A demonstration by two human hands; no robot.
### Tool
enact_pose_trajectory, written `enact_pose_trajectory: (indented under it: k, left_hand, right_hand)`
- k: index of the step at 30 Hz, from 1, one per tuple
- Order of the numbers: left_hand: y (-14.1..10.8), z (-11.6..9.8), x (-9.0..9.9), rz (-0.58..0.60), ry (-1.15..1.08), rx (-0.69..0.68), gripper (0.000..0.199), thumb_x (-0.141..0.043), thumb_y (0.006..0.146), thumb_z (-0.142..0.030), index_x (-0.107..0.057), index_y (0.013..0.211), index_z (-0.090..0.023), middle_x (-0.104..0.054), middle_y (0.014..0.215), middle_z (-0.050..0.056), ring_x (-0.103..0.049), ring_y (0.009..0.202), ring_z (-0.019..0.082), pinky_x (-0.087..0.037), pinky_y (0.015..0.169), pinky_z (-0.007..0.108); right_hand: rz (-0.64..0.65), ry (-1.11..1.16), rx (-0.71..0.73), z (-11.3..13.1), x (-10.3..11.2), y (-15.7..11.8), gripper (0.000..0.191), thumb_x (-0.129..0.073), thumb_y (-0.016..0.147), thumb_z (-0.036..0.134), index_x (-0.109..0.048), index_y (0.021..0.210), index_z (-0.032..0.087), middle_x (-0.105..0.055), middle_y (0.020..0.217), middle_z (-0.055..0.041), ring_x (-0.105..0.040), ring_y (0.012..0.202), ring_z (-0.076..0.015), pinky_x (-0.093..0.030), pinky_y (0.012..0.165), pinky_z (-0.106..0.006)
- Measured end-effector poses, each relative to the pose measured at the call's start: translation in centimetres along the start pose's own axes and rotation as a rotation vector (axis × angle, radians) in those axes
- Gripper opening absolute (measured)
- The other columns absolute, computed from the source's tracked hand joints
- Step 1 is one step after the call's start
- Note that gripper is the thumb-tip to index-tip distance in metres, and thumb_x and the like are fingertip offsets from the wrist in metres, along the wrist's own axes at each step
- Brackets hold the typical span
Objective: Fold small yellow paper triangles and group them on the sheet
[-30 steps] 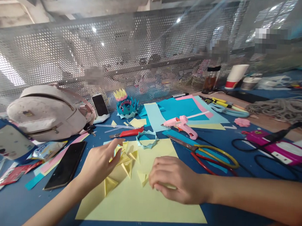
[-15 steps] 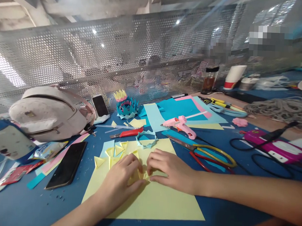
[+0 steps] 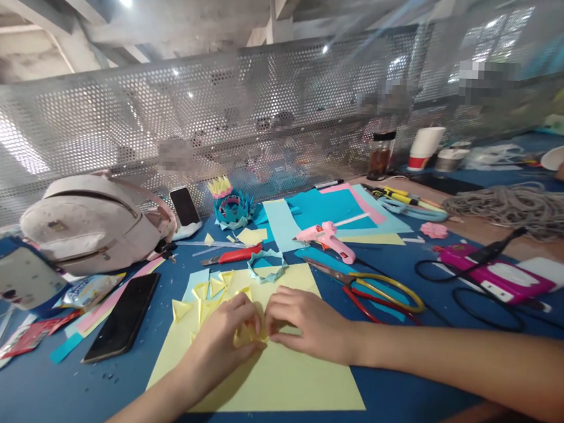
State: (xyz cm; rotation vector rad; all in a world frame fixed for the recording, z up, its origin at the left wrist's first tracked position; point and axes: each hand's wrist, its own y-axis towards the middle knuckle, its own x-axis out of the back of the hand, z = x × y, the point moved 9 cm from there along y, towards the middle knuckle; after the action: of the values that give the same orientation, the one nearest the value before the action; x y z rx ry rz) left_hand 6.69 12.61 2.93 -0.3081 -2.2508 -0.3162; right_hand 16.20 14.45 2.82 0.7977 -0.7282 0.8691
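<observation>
My left hand [image 3: 223,333] is closed, its fingers curled around a small folded yellow paper piece [image 3: 245,333] that they partly hide. Meeting it from the right, my right hand [image 3: 308,318] pinches at the same piece with thumb and fingertips. Both hands rest over a pale yellow sheet [image 3: 297,387]. Several folded yellow paper triangles [image 3: 180,310] lie on the sheet's upper left, beside my left hand. Just beyond my hands sits a light blue zigzag paper ring [image 3: 266,268]. Scissors [image 3: 354,279] with yellow and red handles lie right of the sheet.
A pink glue gun [image 3: 330,240] and a red utility knife [image 3: 238,254] lie beyond the sheet. A dark blue paper crown [image 3: 235,211] stands farther back. At left are a black phone [image 3: 123,320] and a backpack [image 3: 87,225]; at right, a magenta power strip [image 3: 498,274].
The view has shifted slightly, so the table things appear a little farther left. My hands stay together at the folded yellow paper, with only small finger movement.
</observation>
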Motion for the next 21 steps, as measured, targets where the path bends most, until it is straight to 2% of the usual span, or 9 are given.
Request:
enact_pose_trajectory:
  k: [6,8,11,12,14,16,18,19,21]
  left_hand:
    - [0.0,-0.5,-0.6,-0.037,-0.087,0.03,0.02,-0.06,0.075,-0.007,-0.047,0.077,-0.022,-0.055,0.077,-0.002,-0.054,0.072,0.015,-0.044,0.065,0.026]
    - [0.4,-1.0,-0.1,-0.074,-0.092,0.013,0.018,-0.061,0.079,-0.012,-0.046,0.079,-0.022,-0.055,0.077,-0.002,-0.054,0.072,0.015,-0.043,0.065,0.026]
    - [1.6,-2.5,2.1,-0.075,-0.097,-0.076,0.016,-0.062,0.084,-0.023,-0.047,0.085,-0.022,-0.057,0.081,-0.001,-0.055,0.073,0.015,-0.046,0.067,0.027]
    - [2.3,-3.1,2.6,0.002,-0.111,-0.126,0.016,-0.063,0.085,-0.024,-0.048,0.09,-0.023,-0.059,0.085,0.0,-0.057,0.076,0.015,-0.048,0.071,0.028]
    - [3.5,-3.9,3.7,0.167,-0.094,-0.213,0.028,-0.069,0.081,-0.025,-0.054,0.104,-0.022,-0.064,0.101,0.005,-0.06,0.093,0.019,-0.049,0.086,0.033]
    - [5.2,-3.6,6.0,0.14,-0.069,-0.243,0.021,-0.061,0.088,-0.028,-0.058,0.108,-0.021,-0.064,0.11,0.007,-0.061,0.101,0.019,-0.048,0.09,0.033]
    - [7.0,-2.4,7.5,0.059,0.058,-0.228,0.019,-0.053,0.093,-0.031,-0.062,0.104,-0.019,-0.068,0.104,0.007,-0.063,0.093,0.018,-0.05,0.084,0.032]
    - [7.6,-2.0,7.2,0.067,0.157,-0.244,0.02,-0.052,0.093,-0.031,-0.064,0.104,-0.019,-0.069,0.105,0.007,-0.064,0.093,0.018,-0.051,0.082,0.031]
    - [8.4,-1.1,5.2,0.131,0.289,-0.277,0.019,-0.059,0.089,-0.029,-0.066,0.105,-0.021,-0.07,0.108,0.006,-0.065,0.092,0.018,-0.051,0.082,0.03]
  right_hand:
    - [-0.012,0.143,-0.209,-1.4,0.3,-0.5,0.02,-0.074,0.08,0.026,-0.062,0.094,0.018,-0.064,0.085,0.0005,-0.058,0.078,-0.0142,-0.04,0.067,-0.023]
    - [-0.047,0.136,-0.261,-1.8,0.7,-0.7,0.018,-0.073,0.081,0.029,-0.065,0.094,0.019,-0.063,0.084,0.0004,-0.058,0.078,-0.0146,-0.038,0.067,-0.023]
    - [-0.151,0.153,-0.312,-2.3,1.8,-1.1,0.008,-0.068,0.085,0.026,-0.068,0.082,0.019,-0.062,0.076,0.001,-0.056,0.074,-0.0136,-0.036,0.064,-0.022]
    - [-0.189,0.189,-0.32,-2.4,2.1,-1.2,0.009,-0.068,0.085,0.024,-0.067,0.079,0.018,-0.061,0.074,0.0013,-0.056,0.071,-0.0127,-0.035,0.062,-0.022]
    - [-0.226,0.3,-0.309,-2.5,2.3,-1.4,0.013,-0.066,0.086,0.023,-0.067,0.075,0.016,-0.063,0.07,0.0017,-0.055,0.065,-0.0108,-0.035,0.058,-0.02]
    - [-0.205,0.419,-0.267,-2.2,1.9,-1.4,0.015,-0.065,0.087,0.025,-0.069,0.075,0.015,-0.066,0.069,0.0012,-0.055,0.06,-0.0097,-0.036,0.054,-0.019]
    - [-0.17,0.499,-0.223,-1.9,1.4,-1.3,0.016,-0.068,0.085,0.028,-0.073,0.077,0.015,-0.069,0.072,-0.0006,-0.058,0.06,-0.0102,-0.039,0.053,-0.019]
    - [-0.162,0.516,-0.203,-1.8,1.3,-1.4,0.017,-0.07,0.083,0.031,-0.075,0.078,0.015,-0.07,0.074,-0.0017,-0.06,0.062,-0.0112,-0.042,0.055,-0.02]
    - [-0.154,0.523,-0.162,-1.5,1.2,-1.4,0.02,-0.072,0.082,0.035,-0.078,0.079,0.016,-0.072,0.076,-0.0033,-0.063,0.066,-0.0134,-0.047,0.061,-0.022]
